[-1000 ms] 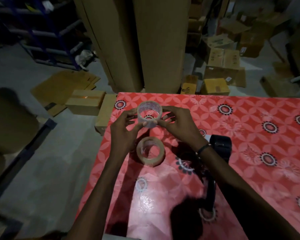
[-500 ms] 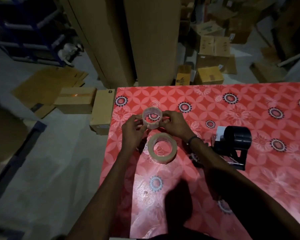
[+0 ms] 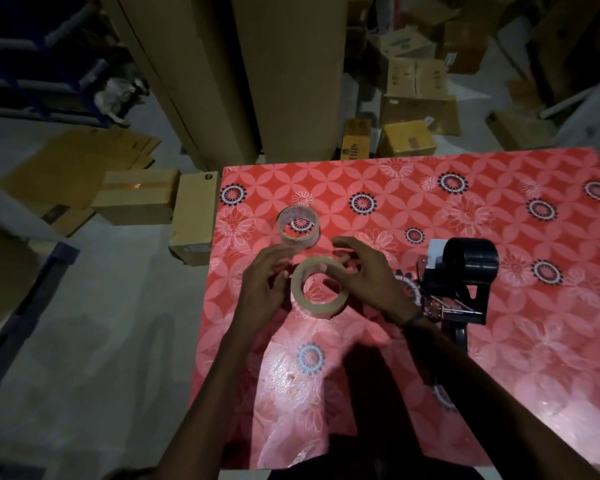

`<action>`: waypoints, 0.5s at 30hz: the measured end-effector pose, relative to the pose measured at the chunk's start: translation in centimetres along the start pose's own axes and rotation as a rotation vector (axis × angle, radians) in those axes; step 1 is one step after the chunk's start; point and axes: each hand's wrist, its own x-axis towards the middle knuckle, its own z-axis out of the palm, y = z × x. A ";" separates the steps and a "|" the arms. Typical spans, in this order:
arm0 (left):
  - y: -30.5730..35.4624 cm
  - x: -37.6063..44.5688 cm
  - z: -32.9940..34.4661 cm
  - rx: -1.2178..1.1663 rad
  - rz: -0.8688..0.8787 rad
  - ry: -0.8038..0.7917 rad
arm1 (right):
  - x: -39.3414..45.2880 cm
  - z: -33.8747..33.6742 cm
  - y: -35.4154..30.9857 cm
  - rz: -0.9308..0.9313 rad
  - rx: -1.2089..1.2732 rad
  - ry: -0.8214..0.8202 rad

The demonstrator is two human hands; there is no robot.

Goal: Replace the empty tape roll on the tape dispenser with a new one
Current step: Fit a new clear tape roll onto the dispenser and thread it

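Note:
The empty tape roll [image 3: 298, 231], a thin see-through ring, stands alone on the red flowered tablecloth [image 3: 465, 393]. Just nearer lies the new tan tape roll [image 3: 317, 289], flat on the cloth. My left hand [image 3: 262, 289] hovers at its left side, fingers relaxed and tips close to the rim. My right hand [image 3: 364, 275] reaches over its right side, with fingertips on or just above the rim. Neither hand plainly grips it. The black tape dispenser [image 3: 465, 271] lies to the right of my right wrist, its handle pointing toward me.
The table's left edge is close to my left hand, with cardboard boxes [image 3: 191, 216] on the floor beside it. Tall cardboard rolls [image 3: 257, 74] stand behind the table. More boxes [image 3: 416, 95] are piled at the back right.
Both hands held the empty roll up before. It now stands on the cloth, released, and both hands have drawn back toward me to either side of the new roll.

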 end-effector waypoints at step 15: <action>1.1 -3.8 -1.1 0.049 0.087 -0.224 | -4.4 0.9 3.8 -0.149 0.064 -0.031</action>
